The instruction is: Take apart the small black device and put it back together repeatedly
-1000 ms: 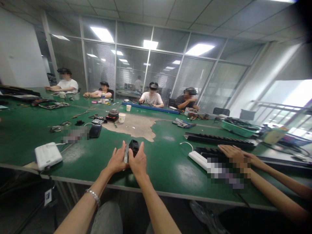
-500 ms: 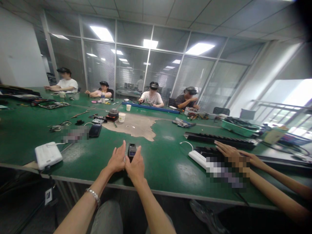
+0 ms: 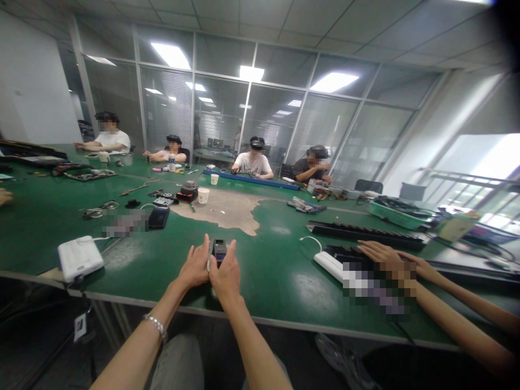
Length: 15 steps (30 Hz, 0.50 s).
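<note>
Close in front of me over the green table (image 3: 268,276), a small black box-shaped device (image 3: 220,248) stands between my hands. Its top has a dark recess, and a bluish patch shows on the side facing me. My right hand (image 3: 225,276) has its thumb and forefinger around the device's near part, hiding its lower end. On the other side, my left hand (image 3: 195,266) is held up with its fingers stretched apart. A thin pale edge shows between the left hand and the device; I cannot tell whether that hand touches it.
To the left lie a white box with a cable (image 3: 81,257) and a black phone (image 3: 158,218). Paper cups (image 3: 203,195) stand farther back. At right, a co-worker's hands (image 3: 384,257) rest by long black strips (image 3: 365,233) and a white bar (image 3: 330,266). Several people sit opposite.
The black device has gone from tilted to nearly upright, shifting slightly left and turning its bluish side toward me. My right hand shifted left with it. Another person's hand appears at the left edge.
</note>
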Each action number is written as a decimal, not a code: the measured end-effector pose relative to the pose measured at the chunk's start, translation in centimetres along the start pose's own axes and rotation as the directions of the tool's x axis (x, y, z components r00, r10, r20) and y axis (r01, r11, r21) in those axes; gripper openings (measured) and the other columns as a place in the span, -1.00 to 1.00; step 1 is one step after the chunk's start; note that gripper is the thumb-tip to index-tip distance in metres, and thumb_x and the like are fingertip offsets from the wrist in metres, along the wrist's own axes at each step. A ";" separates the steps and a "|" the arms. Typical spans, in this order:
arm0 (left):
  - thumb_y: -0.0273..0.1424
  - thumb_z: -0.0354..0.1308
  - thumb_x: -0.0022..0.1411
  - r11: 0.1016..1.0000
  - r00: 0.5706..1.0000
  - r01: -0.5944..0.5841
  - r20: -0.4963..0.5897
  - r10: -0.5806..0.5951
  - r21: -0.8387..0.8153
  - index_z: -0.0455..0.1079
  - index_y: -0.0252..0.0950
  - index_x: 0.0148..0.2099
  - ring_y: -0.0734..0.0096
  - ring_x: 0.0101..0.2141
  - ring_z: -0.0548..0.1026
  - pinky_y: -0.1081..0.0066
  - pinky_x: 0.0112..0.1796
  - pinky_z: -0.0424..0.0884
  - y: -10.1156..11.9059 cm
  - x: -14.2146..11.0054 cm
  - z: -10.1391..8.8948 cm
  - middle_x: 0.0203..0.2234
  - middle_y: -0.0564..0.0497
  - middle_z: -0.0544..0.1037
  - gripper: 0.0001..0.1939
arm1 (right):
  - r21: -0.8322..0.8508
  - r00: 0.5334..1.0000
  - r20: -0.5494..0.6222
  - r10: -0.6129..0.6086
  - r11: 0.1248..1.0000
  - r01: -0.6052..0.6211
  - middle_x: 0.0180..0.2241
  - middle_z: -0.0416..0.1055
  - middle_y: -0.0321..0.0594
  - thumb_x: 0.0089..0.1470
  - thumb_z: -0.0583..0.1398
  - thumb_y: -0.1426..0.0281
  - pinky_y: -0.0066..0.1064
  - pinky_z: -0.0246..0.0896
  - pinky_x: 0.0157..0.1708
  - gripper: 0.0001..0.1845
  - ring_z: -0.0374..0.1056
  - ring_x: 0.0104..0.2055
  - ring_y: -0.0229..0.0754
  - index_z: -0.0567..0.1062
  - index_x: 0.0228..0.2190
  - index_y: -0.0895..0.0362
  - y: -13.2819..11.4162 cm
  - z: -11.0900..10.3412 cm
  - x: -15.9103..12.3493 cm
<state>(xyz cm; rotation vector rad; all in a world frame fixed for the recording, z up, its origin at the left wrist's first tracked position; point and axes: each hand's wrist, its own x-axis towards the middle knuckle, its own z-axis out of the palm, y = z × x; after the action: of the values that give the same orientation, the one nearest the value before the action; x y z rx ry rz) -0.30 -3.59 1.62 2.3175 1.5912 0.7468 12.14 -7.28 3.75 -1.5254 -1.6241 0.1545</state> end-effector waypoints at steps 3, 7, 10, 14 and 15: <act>-0.32 0.01 0.18 1.000 1.000 0.008 0.009 -0.008 -0.002 -0.74 -0.36 0.33 0.11 0.27 0.05 -0.04 0.22 -0.22 0.2 -0.1 -0.2 0.27 -0.25 0.11 0.02 | -0.025 1.000 0.009 0.020 1.000 -0.019 0.00 0.35 0.31 0.10 0.12 0.28 -0.16 0.27 -0.11 -0.12 0.37 -0.02 0.15 -0.12 0.27 0.47 -0.1 0.0 0.0; -0.31 0.02 0.18 1.000 1.000 0.002 0.011 -0.002 -0.004 -0.74 -0.37 0.33 0.10 0.26 0.07 -0.04 0.22 -0.22 0.5 -0.2 -0.4 0.26 -0.25 0.14 0.03 | -0.050 0.999 0.015 0.041 0.998 -0.040 -0.07 0.39 0.29 0.12 0.10 0.28 -0.17 0.28 -0.16 -0.16 0.41 -0.07 0.14 -0.09 0.26 0.47 0.1 0.1 -0.1; -0.32 0.01 0.19 1.000 1.000 0.001 0.007 -0.001 -0.013 -0.74 -0.38 0.33 0.12 0.25 0.09 -0.02 0.23 -0.22 0.6 -0.2 -0.4 0.24 -0.24 0.17 0.02 | -0.057 0.998 0.021 0.062 0.997 -0.060 -0.09 0.41 0.28 0.11 0.11 0.27 -0.18 0.29 -0.17 -0.16 0.41 -0.08 0.14 -0.06 0.26 0.48 0.1 0.0 -0.1; -0.32 0.00 0.20 1.000 1.000 -0.002 0.002 0.002 -0.016 -0.74 -0.36 0.34 0.14 0.25 0.09 0.00 0.23 -0.21 0.4 -0.1 -0.3 0.24 -0.22 0.19 0.00 | -0.055 0.997 0.027 0.077 0.996 -0.075 -0.08 0.40 0.27 0.11 0.12 0.28 -0.19 0.28 -0.14 -0.16 0.40 -0.06 0.13 -0.05 0.26 0.48 -0.1 -0.1 -0.2; -0.32 0.00 0.20 1.000 1.000 -0.004 -0.001 0.004 -0.016 -0.74 -0.37 0.33 0.14 0.25 0.10 0.00 0.23 -0.21 0.3 -0.1 -0.3 0.23 -0.22 0.20 0.00 | -0.050 0.997 0.029 0.077 0.996 -0.075 -0.07 0.40 0.26 0.11 0.12 0.29 -0.19 0.28 -0.13 -0.16 0.40 -0.06 0.13 -0.06 0.26 0.47 -0.1 -0.1 -0.2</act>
<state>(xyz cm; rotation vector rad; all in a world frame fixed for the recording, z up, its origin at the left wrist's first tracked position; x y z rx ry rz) -0.19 -3.83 1.97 2.3101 1.5757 0.7590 12.08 -7.55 3.78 -1.6302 -1.6051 0.1820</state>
